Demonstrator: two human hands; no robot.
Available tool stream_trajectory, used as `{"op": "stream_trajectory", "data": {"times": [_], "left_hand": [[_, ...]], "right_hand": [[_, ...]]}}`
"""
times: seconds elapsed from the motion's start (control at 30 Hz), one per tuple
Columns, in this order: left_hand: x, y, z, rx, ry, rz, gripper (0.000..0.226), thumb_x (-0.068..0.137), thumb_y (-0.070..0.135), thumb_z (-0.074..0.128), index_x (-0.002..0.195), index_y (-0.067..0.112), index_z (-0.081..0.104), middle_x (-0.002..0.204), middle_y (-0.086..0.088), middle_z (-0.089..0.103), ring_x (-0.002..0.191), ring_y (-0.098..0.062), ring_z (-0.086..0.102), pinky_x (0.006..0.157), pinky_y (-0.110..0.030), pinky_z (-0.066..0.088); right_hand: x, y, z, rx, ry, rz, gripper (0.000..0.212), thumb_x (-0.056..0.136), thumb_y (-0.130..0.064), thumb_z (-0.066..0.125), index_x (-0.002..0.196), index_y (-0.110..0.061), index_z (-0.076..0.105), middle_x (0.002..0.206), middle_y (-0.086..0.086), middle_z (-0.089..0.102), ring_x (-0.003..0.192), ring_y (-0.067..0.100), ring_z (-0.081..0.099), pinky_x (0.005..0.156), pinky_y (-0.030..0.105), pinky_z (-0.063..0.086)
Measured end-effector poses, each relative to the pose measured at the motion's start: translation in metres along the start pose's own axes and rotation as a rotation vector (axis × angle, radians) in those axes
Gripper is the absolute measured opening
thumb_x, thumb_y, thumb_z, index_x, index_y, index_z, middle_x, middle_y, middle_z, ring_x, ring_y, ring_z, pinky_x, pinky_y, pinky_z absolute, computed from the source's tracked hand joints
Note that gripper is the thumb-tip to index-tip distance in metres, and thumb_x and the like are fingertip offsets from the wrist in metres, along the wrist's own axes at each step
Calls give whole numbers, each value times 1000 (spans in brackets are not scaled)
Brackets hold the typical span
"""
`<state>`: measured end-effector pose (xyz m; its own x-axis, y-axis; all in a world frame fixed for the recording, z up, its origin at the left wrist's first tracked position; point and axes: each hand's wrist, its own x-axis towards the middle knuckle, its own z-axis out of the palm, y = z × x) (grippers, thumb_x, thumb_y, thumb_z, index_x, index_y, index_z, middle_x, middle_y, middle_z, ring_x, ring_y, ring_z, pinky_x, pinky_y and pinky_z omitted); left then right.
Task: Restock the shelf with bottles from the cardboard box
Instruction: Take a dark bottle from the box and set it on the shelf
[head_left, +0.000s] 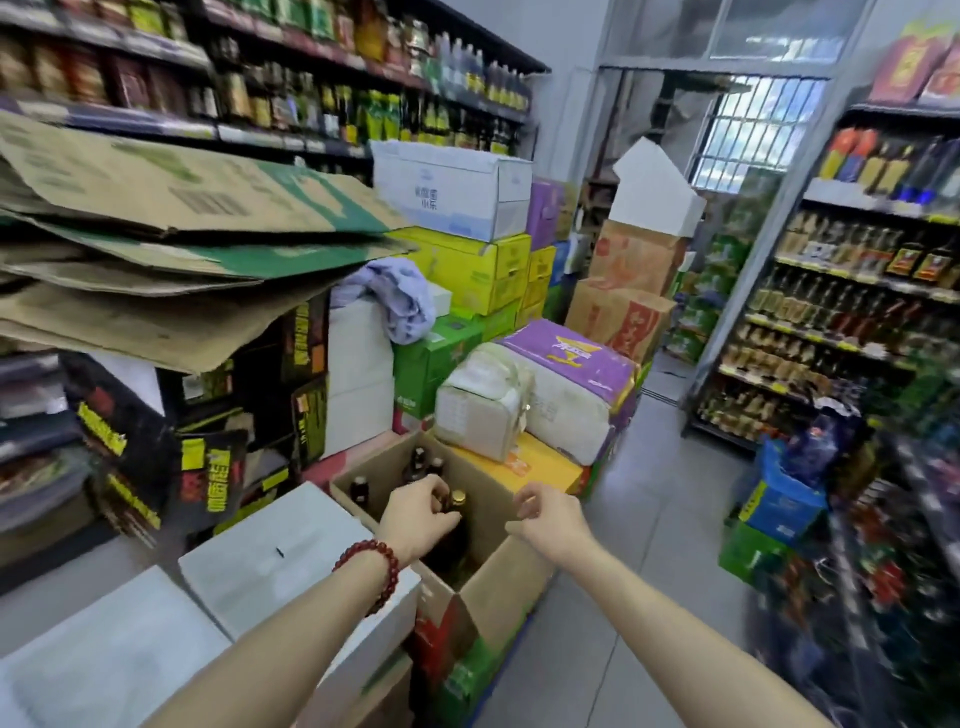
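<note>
In the head view, the task looks to be in its middle, as far as I can judge. The cardboard box (470, 561) stands open on the floor between stacked cartons, and it is only partly filled: a few dark bottles remain at its far side, among them one bottle with a dark cap (358, 491), and there is free room between them. So some bottles are probably already taken out, and several are left to carry. The shelf (852, 291) at the right of the aisle is full of bottles, but it is too blurred to tell which row has a gap.

The left hand (418, 512), with a red bead bracelet on the wrist, reaches into the box. Its grip is closed around the neck of a dark bottle with a gold cap (457, 499); the cap shows just beside the fingers and the body of the bottle hangs below the hand, inside the box. The right hand (545, 512) hovers over the near right wall of the box. Its fingers are loosely curled and hold nothing.
</note>
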<state>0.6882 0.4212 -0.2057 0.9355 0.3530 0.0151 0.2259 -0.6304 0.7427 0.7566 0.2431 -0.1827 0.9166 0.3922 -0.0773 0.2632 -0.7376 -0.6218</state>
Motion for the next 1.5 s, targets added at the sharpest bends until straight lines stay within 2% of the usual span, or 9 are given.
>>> {"op": "stream_trajectory", "data": {"times": [0.17, 0.37, 0.67, 0.83, 0.93, 1.1, 1.23, 1.33, 1.5], "left_hand": [[33, -35, -10, -5, 57, -99, 33, 84, 26, 69, 114, 15, 60, 90, 4, 60, 85, -11, 58, 74, -19, 44], [70, -71, -18, 15, 136, -258, 35, 84, 24, 68, 116, 13, 60, 97, -2, 62, 94, -18, 58, 83, -25, 47], [118, -106, 2, -63, 366, -602, 29, 84, 20, 67, 111, 13, 60, 85, 0, 62, 81, -15, 60, 69, -19, 45], [118, -113, 37, -88, 417, -731, 36, 85, 27, 66, 117, 13, 58, 111, -9, 62, 102, -22, 59, 75, -20, 40], [119, -118, 55, -141, 469, -801, 41, 87, 29, 65, 124, 15, 51, 120, -10, 55, 103, -19, 55, 77, -17, 38], [130, -127, 76, -185, 627, -814, 67, 86, 31, 66, 142, 16, 33, 136, -11, 43, 121, -26, 48, 91, -23, 37], [130, -140, 104, -265, 691, -708, 70, 82, 28, 70, 142, 23, 33, 121, -5, 47, 120, -23, 48, 90, -21, 36], [127, -149, 124, -267, 702, -660, 81, 80, 23, 69, 148, 26, 26, 128, -5, 48, 125, -19, 43, 101, -26, 36], [127, -160, 136, -293, 781, -618, 86, 77, 19, 69, 148, 36, 23, 125, 0, 46, 121, -17, 47, 97, -21, 35]], "right_hand": [[59, -21, 21, -42, -103, -57, 30, 81, -20, 71, 109, -16, 62, 95, -2, 60, 87, 13, 55, 68, 22, 40], [137, -43, 55, -53, -222, -168, 30, 78, -12, 73, 107, -12, 64, 97, 6, 66, 91, 20, 62, 77, 24, 46], [259, -50, 117, -80, -508, -365, 30, 76, -14, 75, 104, -13, 66, 97, 6, 69, 82, 12, 58, 59, 7, 36], [288, -46, 146, -101, -635, -435, 31, 78, -14, 75, 106, -10, 65, 97, 9, 70, 82, 11, 56, 57, 2, 35], [294, -42, 159, -92, -661, -461, 30, 78, -15, 75, 107, -11, 65, 98, 7, 69, 81, 11, 56, 61, 6, 36], [299, -31, 181, 24, -686, -451, 36, 77, -13, 76, 111, -10, 63, 99, 5, 64, 90, 14, 58, 77, 18, 41], [299, -18, 208, 116, -691, -481, 42, 75, -13, 77, 114, -13, 61, 101, 2, 63, 89, 14, 59, 81, 21, 45], [299, -10, 229, 169, -711, -505, 49, 73, -11, 79, 117, -13, 59, 103, 3, 63, 88, 17, 60, 85, 25, 48], [300, -4, 255, 227, -722, -580, 52, 72, -16, 82, 118, -18, 58, 105, -5, 63, 99, 15, 61, 92, 25, 46]]}}
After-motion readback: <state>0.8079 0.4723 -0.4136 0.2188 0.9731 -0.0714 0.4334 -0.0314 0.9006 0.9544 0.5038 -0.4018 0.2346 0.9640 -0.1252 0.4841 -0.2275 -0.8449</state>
